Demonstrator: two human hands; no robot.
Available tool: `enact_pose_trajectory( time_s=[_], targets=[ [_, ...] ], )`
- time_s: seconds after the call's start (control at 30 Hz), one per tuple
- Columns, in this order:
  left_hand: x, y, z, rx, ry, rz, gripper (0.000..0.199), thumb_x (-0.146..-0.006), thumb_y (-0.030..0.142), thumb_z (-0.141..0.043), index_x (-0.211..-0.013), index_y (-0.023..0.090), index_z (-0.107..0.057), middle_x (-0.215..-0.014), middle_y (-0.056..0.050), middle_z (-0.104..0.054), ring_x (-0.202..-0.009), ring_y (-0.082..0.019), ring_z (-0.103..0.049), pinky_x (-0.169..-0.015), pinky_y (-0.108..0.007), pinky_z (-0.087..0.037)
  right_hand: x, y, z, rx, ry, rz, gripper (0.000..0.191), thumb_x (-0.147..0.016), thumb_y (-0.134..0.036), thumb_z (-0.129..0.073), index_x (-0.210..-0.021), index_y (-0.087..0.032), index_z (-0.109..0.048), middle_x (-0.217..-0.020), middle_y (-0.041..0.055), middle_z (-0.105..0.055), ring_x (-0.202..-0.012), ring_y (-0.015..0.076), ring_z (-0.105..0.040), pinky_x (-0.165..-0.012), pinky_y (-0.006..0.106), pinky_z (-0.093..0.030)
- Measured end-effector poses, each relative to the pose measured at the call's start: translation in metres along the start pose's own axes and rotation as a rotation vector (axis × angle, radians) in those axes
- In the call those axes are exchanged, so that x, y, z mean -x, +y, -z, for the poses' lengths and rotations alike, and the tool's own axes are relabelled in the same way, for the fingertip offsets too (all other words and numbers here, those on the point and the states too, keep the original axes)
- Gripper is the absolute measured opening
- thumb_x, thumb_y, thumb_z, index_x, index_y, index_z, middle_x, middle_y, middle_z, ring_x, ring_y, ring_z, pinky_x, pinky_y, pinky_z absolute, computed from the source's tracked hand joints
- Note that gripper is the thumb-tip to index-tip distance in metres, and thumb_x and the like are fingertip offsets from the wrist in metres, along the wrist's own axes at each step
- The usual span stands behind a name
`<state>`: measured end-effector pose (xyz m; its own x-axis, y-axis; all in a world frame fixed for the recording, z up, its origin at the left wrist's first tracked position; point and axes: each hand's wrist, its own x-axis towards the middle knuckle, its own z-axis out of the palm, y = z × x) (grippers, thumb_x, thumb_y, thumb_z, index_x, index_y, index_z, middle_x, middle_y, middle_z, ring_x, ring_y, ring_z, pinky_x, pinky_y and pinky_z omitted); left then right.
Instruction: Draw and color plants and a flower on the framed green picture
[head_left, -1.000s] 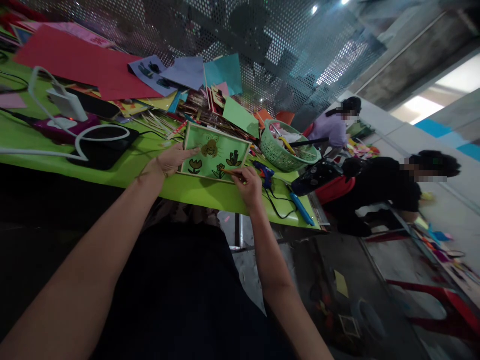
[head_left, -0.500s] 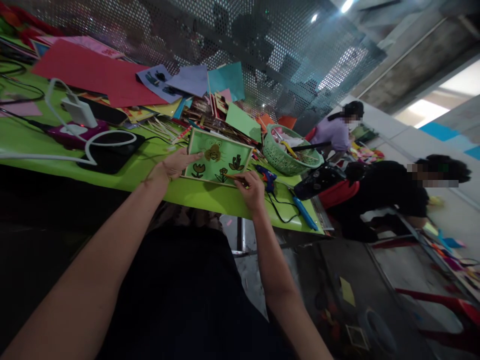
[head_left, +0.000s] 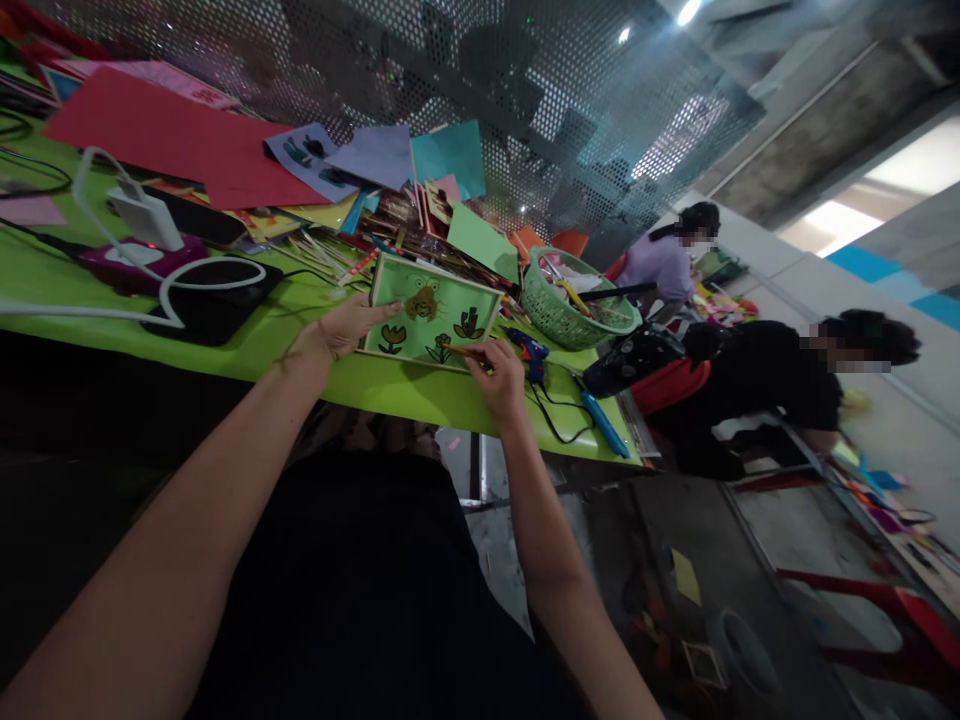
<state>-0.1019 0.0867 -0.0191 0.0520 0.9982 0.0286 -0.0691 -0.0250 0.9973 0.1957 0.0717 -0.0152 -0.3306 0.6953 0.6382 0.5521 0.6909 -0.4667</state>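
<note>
A framed green picture (head_left: 416, 335) with flower drawings and a brown figure lies near the front edge of the green table (head_left: 360, 385). My left hand (head_left: 352, 325) grips its left side, the thumb over the frame. In my right hand (head_left: 497, 370) is a thin orange-brown stick (head_left: 459, 349), pinched between the fingers, its tip at the small flower at the picture's lower middle. Just right of that hand lies a blue glue gun (head_left: 531, 350) with a black cord.
Behind the picture are sticks and coloured paper (head_left: 484, 245). A green basket (head_left: 577, 318), a dark bottle (head_left: 626, 362) and a blue tool (head_left: 604, 425) stand or lie right. Left are a charger (head_left: 146, 218) and cables. Two people sit farther right.
The whole view has shifted slightly, moving the scene a little left. Both hands keep their holds, and the stick's tip stays at about the same flower.
</note>
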Motion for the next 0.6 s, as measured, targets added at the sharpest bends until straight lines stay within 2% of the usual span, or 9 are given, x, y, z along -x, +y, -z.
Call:
enact_pose_trajectory(
  time_s=[0.2, 0.33, 0.6],
  targets=[
    [0.0016, 0.0035, -0.0029, 0.023, -0.02, 0.025, 0.031, -0.104, 0.039, -0.071, -0.126, 0.016, -0.072, -0.132, -0.011, -0.072, -0.116, -0.026, -0.071, -0.102, -0.049, -0.062, 0.0011, 0.0016, 0.0005, 0.003, -0.028, 0.016, 0.012, -0.096, -0.02, -0.07, -0.102, -0.023, -0.079, -0.098, 0.0089, -0.076, -0.094, 0.0266, -0.073, -0.086, 0.041, -0.064],
    [0.0038, 0.0065, -0.0052, 0.034, -0.033, 0.044, 0.036, -0.104, 0.04, -0.072, -0.131, 0.016, -0.07, -0.133, -0.012, -0.071, -0.116, -0.026, -0.071, -0.1, -0.049, -0.062, 0.0005, 0.0037, 0.0004, 0.033, -0.014, 0.03, 0.012, -0.097, -0.021, -0.07, -0.104, -0.024, -0.08, -0.101, 0.0088, -0.078, -0.097, 0.027, -0.072, -0.089, 0.041, -0.063],
    [-0.0006, 0.004, -0.0036, -0.003, 0.019, 0.079, 0.04, -0.104, 0.04, -0.072, -0.136, 0.017, -0.067, -0.137, -0.012, -0.069, -0.117, -0.027, -0.071, -0.099, -0.049, -0.063, 0.0009, 0.0049, 0.0, 0.018, -0.012, 0.047, 0.012, -0.098, -0.022, -0.069, -0.103, -0.024, -0.079, -0.099, 0.0083, -0.077, -0.095, 0.0257, -0.073, -0.085, 0.039, -0.063]
  ],
)
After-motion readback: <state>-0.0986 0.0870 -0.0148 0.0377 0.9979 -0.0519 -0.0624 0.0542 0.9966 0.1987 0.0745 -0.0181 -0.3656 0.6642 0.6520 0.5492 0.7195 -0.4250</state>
